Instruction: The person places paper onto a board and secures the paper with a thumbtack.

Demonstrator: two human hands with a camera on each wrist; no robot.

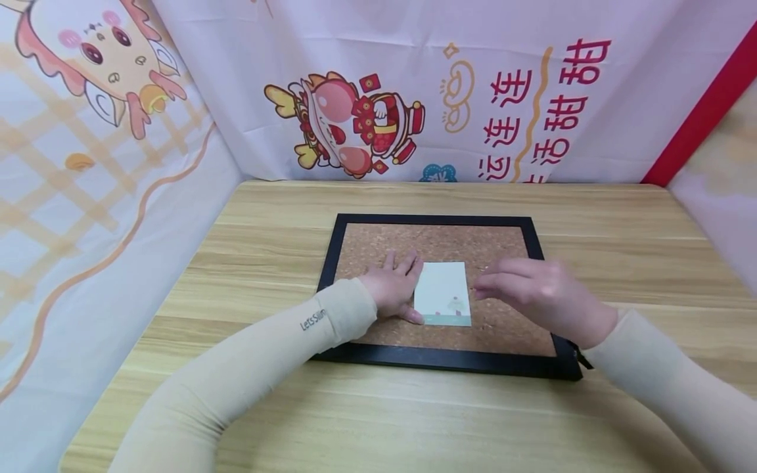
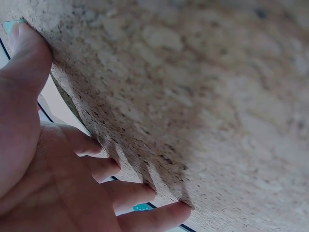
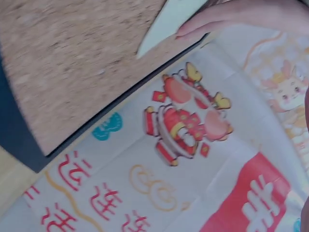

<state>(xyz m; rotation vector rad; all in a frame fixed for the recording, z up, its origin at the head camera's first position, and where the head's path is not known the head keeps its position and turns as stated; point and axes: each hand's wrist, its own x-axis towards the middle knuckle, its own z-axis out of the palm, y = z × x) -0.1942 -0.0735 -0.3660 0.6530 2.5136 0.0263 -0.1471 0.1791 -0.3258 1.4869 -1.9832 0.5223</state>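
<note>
A pale green sheet of notepaper [image 1: 442,292] with a small printed picture near its lower edge lies on a black-framed cork board [image 1: 378,335]. My left hand [image 1: 393,289] rests on the cork with fingers spread, its thumb and fingertips right at the sheet's left edge. In the left wrist view, the fingertips [image 2: 176,212] press against the cork surface. Just off the sheet's right edge is my right hand [image 1: 544,289], fingers bent together and pointing at the paper. Its thumb is hidden in the head view, and I cannot tell whether it pinches something small.
The board lies on a light wood table [image 1: 254,263]. Behind it hangs a white cloth [image 1: 236,79] printed with a cartoon dragon and red characters. Another printed cloth [image 1: 177,230] stands along the left side. A small black strap [image 1: 582,358] shows at the right wrist.
</note>
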